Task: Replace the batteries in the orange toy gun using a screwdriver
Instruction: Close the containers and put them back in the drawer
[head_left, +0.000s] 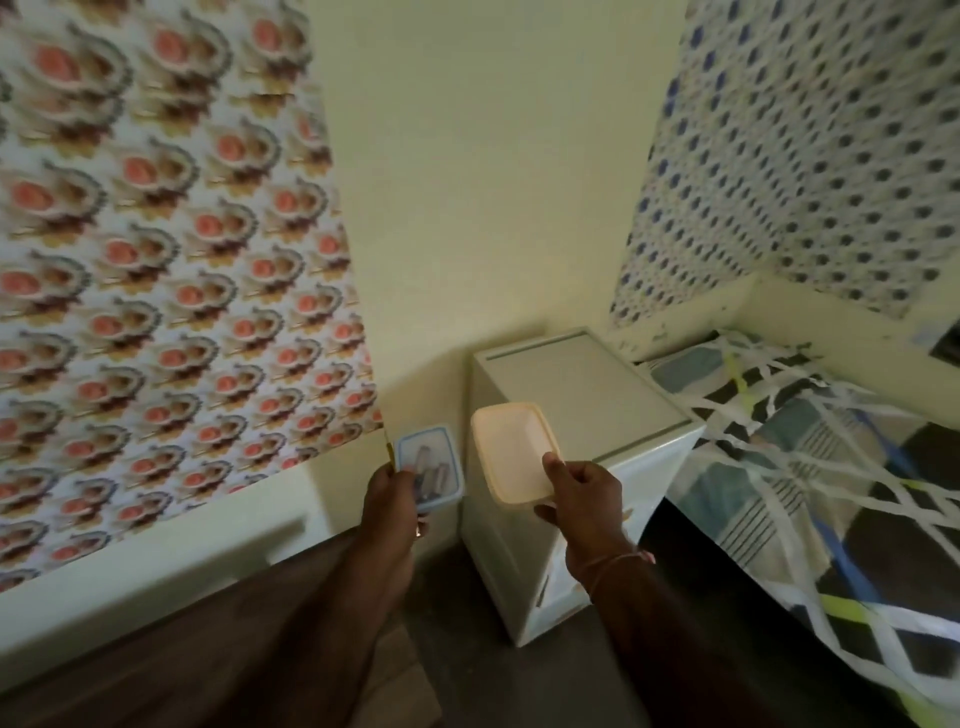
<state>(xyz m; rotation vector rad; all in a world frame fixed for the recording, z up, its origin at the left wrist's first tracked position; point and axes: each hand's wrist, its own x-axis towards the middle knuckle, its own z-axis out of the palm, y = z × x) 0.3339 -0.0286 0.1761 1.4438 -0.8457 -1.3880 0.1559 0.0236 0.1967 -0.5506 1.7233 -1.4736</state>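
Right, from my remote seat I see both hands up in front of the cam, each w/ half of a small tub; left hand (390, 501) has its grip curled round the clear blue-rimmed container (430, 467), held low and level, prob so the contents don't tip out; inside I make out a few dark and pale cylinder-ish shapes, maybe batteries, but it's too blurred to say for sure; right hand (584, 499) pinches the pale lid (514, 451) by its near corner, thumb on top, fingers under, grip clamped on it and tilted up and away, which I read as keeping it clear of the tub's mouth so I can look in; lid and tub are apart, side by side, not touching.

The orange toy gun isn't in view anywhere, nor is the screwdriver; I can't tell where either sits.

Behind the lid stands a white cabinet (582, 395) w/ a flat top, near the corner of the cream wall (467, 208); a bed (810, 467) w/ a patterned cover runs off to the right; floral curtain (156, 260) hangs left.

My guess: this is the fetch-the-cells stage, early on, w/ opening the toy's battery hatch not yet done; the cabinet top looks the handy spot to park the lid.
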